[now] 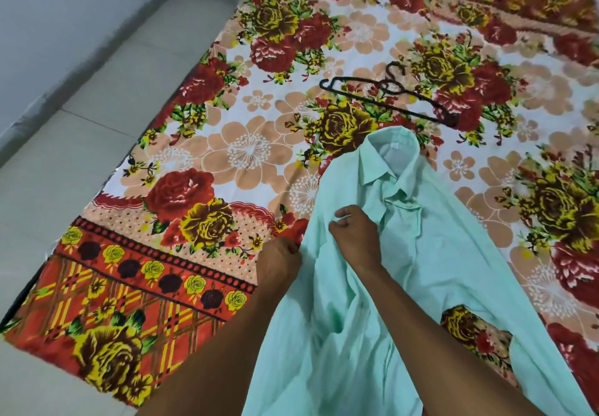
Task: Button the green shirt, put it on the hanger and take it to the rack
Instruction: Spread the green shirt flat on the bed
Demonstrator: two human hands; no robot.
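Note:
The mint green shirt (431, 263) lies front up on the flowered blanket, collar pointing away from me, its cloth rumpled near me. My left hand (280, 261) pinches the shirt's left edge at the blanket. My right hand (355, 234) rests on the shirt's chest with curled fingers gathering cloth just left of the placket. A black hanger (385, 98) lies flat on the blanket beyond the collar, apart from the shirt and both hands.
The flowered blanket (227, 156) covers a mattress on the floor. Pale floor tiles (81, 156) run along its left side up to a white wall (48, 26). No rack is in view.

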